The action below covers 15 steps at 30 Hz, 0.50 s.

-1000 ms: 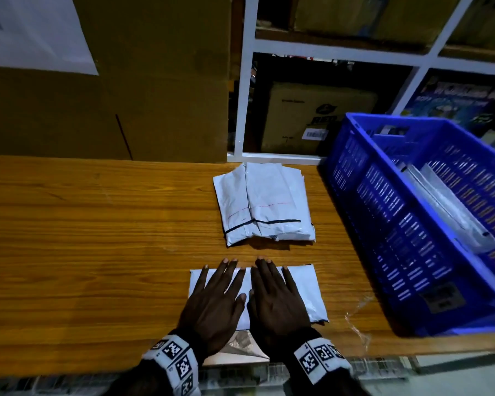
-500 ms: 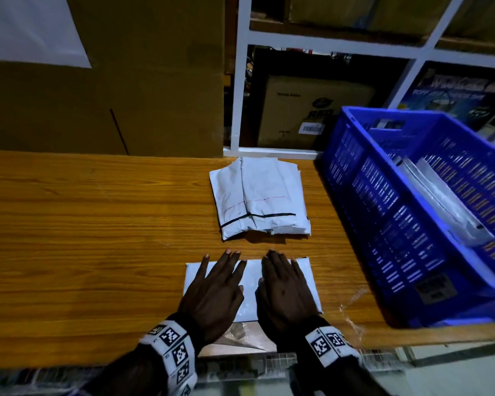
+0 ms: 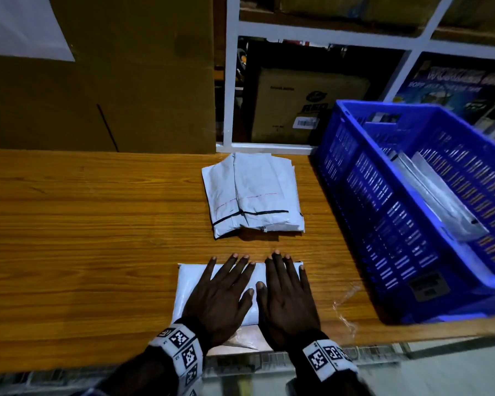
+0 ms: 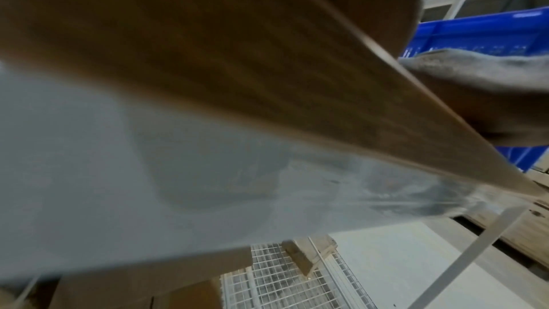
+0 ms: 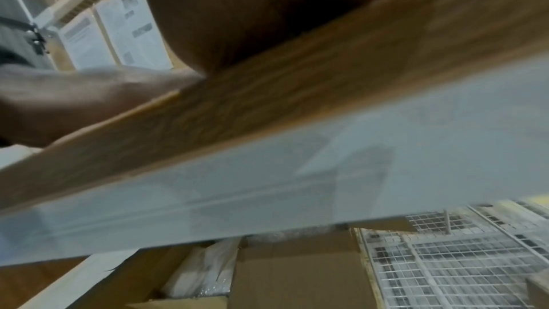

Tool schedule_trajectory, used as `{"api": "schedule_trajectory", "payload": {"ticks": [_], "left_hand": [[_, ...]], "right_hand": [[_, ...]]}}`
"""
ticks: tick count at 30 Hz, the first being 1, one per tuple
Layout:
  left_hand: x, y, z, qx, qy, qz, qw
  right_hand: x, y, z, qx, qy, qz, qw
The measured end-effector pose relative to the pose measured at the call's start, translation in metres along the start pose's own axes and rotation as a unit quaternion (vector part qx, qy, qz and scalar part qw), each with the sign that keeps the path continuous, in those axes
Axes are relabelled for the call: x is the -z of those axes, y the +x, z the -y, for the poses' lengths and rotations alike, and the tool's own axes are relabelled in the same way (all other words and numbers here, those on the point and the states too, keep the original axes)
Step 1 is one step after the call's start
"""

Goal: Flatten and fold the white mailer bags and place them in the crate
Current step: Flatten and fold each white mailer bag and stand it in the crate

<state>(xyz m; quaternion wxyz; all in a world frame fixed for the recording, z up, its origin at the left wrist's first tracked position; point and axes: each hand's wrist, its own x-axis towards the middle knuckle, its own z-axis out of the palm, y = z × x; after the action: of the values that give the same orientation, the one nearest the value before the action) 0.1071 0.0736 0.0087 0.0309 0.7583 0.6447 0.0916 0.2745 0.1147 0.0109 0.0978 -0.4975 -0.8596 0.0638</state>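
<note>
While hands (image 3: 250,298) press flat, mailer bag (image 3: 187,287) beneath

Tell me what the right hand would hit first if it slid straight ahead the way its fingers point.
Probably the folded mailer stack; the right hand points across bare table toward its near edge.

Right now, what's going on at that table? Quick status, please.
Left hand and right hand flat, pressing the white mailer bag. Folded bags wait behind it; blue crate sits right. Nothing in the way.
</note>
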Motion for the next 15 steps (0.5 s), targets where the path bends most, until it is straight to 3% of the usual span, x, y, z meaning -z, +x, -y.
{"api": "schedule_trajectory", "payload": {"ticks": [6, 15], "left_hand": [[0.002, 0.005, -0.004, -0.001, 0.003, 0.012, 1.0], [-0.003, 0.009, -0.024, -0.012, -0.022, 0.002, 1.0]], "right_hand": [[0.014, 0.004, -0.008, 0.02, 0.033, 0.046, 0.998], [0.003, 0.0, -0.028, 0.003, 0.036, 0.006, 0.999]]}}
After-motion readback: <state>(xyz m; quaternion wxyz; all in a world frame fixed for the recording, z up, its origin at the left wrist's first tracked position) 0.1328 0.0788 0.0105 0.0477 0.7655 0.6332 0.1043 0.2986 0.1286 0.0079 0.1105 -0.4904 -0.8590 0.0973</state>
